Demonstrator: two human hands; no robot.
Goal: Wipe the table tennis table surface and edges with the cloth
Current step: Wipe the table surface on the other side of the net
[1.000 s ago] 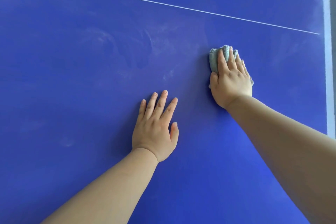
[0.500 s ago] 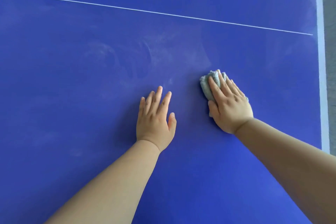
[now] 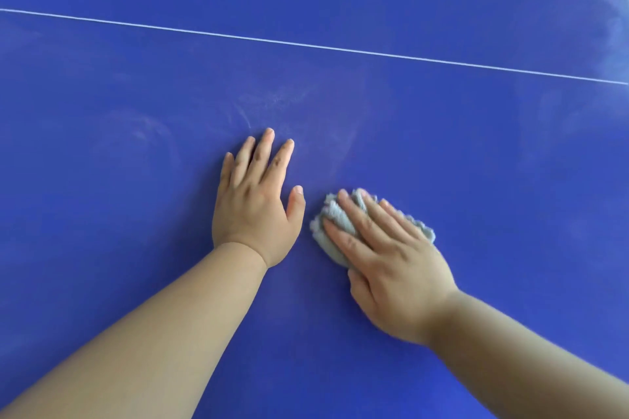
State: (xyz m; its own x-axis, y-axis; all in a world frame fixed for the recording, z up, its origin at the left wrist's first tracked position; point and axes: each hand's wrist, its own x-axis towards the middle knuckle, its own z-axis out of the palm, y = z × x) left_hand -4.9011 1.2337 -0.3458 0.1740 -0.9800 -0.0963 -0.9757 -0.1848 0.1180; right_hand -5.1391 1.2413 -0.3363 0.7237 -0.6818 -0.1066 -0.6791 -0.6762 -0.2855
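Note:
The blue table tennis table (image 3: 476,153) fills the whole view. A thin white line (image 3: 306,46) crosses it from left to right in the upper part. My right hand (image 3: 388,258) presses flat on a bunched grey-blue cloth (image 3: 332,219) that lies on the surface at centre right. Most of the cloth is hidden under the fingers and palm. My left hand (image 3: 255,201) rests flat on the table just left of the cloth, fingers spread and holding nothing. Its thumb is a short gap from the cloth's edge.
Pale dusty smears (image 3: 269,105) mark the surface beyond my left fingers, and more faint streaks (image 3: 146,133) lie further left. A lighter hazy patch (image 3: 612,27) shows at the far right edge.
My right hand has dragged the cloth toward me and leftward, close beside my left hand. The view has shifted, so the table's right border is out of frame.

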